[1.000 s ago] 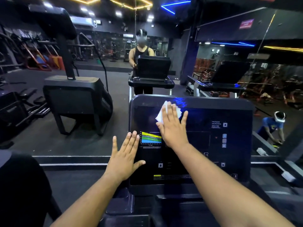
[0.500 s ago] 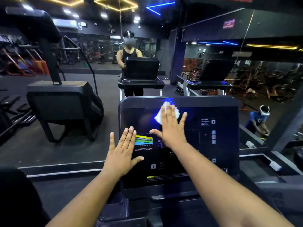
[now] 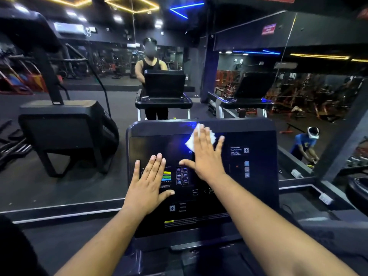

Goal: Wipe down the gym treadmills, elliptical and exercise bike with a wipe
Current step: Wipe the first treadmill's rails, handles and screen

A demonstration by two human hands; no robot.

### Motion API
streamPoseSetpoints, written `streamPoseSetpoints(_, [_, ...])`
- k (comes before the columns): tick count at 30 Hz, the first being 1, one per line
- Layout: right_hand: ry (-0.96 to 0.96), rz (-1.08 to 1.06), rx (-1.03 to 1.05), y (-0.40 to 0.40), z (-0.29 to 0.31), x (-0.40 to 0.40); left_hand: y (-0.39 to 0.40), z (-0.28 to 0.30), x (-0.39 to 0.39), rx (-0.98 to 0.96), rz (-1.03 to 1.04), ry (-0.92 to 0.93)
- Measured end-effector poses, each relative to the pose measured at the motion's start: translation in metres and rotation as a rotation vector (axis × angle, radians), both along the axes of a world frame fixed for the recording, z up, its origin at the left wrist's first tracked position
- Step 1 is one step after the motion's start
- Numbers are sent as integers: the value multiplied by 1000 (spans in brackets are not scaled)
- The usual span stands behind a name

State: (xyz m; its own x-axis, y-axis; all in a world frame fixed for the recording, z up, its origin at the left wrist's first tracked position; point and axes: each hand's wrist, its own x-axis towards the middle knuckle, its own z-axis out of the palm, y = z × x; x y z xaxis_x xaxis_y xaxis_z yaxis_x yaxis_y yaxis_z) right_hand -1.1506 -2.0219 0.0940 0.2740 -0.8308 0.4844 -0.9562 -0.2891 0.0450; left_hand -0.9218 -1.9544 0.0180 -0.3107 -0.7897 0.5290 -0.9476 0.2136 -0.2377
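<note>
Small white crumpled wipe (image 3: 201, 136) pressed flat against upper part of glossy black treadmill console panel (image 3: 258, 176), just under its top edge; corners poke out past fingertips. Right hand (image 3: 205, 158) on wipe, fingers straight and spread wide. Left hand (image 3: 148, 188) flat on panel's lower left beside coloured graph display (image 3: 166, 175), fingers straight, close together, holding nothing.

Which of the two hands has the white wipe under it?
The right hand, pressing the wipe flat near the console's top edge; the left hand rests bare, lower down.
</note>
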Motion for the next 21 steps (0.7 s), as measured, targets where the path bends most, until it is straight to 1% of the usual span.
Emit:
streamPoseSetpoints(3, [135,152,-38,9,-27,6,-5,2,-11,-20,-15,8])
streamPoseSetpoints(5, [200,170,-62,9,-47,-17,-6,-1,-12,-40,-18,13])
streamPoseSetpoints(7, [177,109,-77,3,-48,-49,-7,-3,-13,-62,-20,16])
streamPoseSetpoints(10, [-27,-60,-50,-8,-28,-79,-9,-4,-18,-81,-18,20])
streamPoseSetpoints(12, [-90,-114,-49,-10,-18,-78,-12,0,-26,-80,-19,22])
streamPoseSetpoints(13, [-82,-96,-45,-8,-17,-72,-14,2,-31,-75,-22,19])
streamPoseSetpoints(15, [-17,17,-34,-3,-29,-57,-18,7,-40,-64,-30,2])
streamPoseSetpoints(17, [101,135,-88,2,-48,-55,-19,10,-49,-58,-34,-26])
streamPoseSetpoints(18, [148,161,-123,1,-53,-63,-20,10,-51,-57,-35,-34])
streamPoseSetpoints(19, [170,166,-156,-1,-54,-73,-20,10,-53,-59,-32,-37])
streamPoseSetpoints(21, [131,85,-228,-8,-46,-99,-20,10,-53,-61,-27,-38])
